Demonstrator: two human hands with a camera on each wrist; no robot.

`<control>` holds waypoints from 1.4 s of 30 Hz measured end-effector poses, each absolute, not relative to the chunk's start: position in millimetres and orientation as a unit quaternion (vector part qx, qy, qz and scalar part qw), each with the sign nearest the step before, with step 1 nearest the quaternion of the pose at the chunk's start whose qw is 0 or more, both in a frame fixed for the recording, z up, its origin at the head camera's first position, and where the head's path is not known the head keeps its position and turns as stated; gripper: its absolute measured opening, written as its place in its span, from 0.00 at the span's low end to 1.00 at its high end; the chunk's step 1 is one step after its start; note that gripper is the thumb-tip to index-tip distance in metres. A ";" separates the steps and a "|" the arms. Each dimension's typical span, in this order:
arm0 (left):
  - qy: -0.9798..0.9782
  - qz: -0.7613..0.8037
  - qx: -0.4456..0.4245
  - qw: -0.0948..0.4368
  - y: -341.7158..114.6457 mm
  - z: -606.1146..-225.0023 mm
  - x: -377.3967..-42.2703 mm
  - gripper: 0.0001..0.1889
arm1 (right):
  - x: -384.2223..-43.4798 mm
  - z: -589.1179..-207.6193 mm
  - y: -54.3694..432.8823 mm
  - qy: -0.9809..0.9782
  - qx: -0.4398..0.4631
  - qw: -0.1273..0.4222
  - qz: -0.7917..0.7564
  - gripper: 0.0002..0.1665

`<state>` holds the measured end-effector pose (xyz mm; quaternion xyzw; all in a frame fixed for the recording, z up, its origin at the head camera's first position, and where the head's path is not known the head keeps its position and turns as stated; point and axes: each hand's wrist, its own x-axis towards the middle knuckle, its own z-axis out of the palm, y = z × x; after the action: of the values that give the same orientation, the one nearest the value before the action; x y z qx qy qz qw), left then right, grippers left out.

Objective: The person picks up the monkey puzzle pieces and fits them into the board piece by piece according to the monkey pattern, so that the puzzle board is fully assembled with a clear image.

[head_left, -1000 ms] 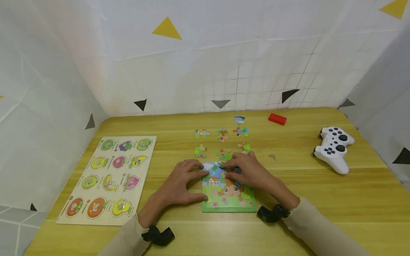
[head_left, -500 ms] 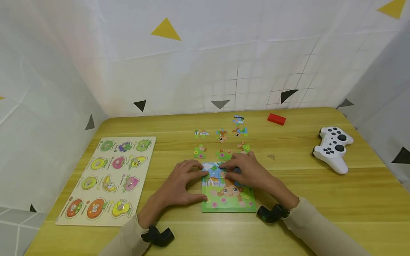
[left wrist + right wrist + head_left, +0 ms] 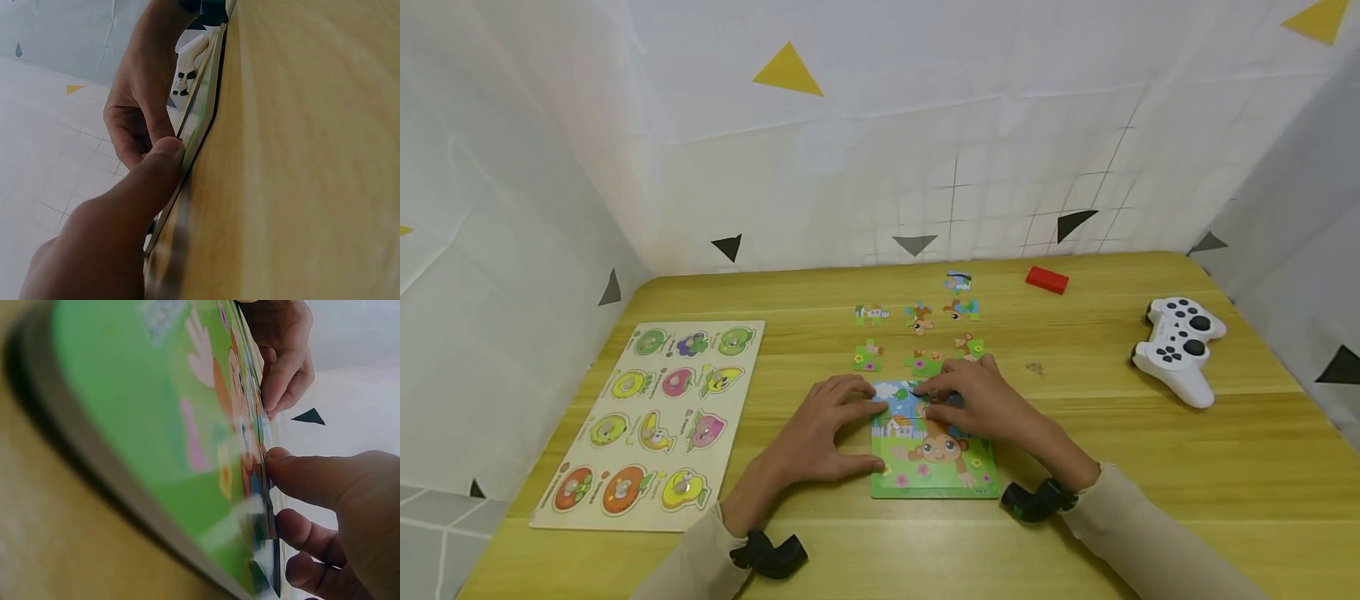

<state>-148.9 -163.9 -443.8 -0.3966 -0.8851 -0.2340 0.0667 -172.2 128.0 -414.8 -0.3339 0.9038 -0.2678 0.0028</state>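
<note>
A square puzzle board [image 3: 917, 479] with a monkey, a house and flowers lies on the wooden table. At its upper part, my right hand [image 3: 977, 398] pinches a puzzle piece [image 3: 270, 515] between thumb and fingers, close over the board's picture. That piece is mostly hidden by the hand in the head view. My left hand [image 3: 820, 429] rests at the board's left edge, thumb and fingers spread apart and touching it. Just beyond the board lie several loose puzzle pieces, among them a house piece [image 3: 872, 314], a flower piece [image 3: 868, 357] and a sky piece [image 3: 958, 282].
On the left lies a cream fruit puzzle board [image 3: 741, 400] with knobbed pieces. A white game controller [image 3: 1180, 350] sits at the right, and a red block [image 3: 1047, 280] near the back edge. White cloth walls [image 3: 880, 167] stand behind the wooden table [image 3: 1090, 358].
</note>
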 end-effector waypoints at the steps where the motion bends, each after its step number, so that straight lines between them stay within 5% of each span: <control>1: -0.885 -0.233 -0.397 0.067 -163.9 -443.8 -148.9 0.37 | -172.2 -414.6 128.0 0.904 -0.334 0.003 -0.268 0.18; 42: -0.884 -0.239 -0.395 0.069 -163.4 -444.7 -147.1 0.36 | -193.9 -409.5 155.1 0.893 -0.259 -0.026 -0.367 0.13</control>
<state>-147.1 -163.4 -444.7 -0.3955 -0.8843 -0.2386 0.0687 -193.9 155.1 -409.5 -0.2586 0.8930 -0.3673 -0.0261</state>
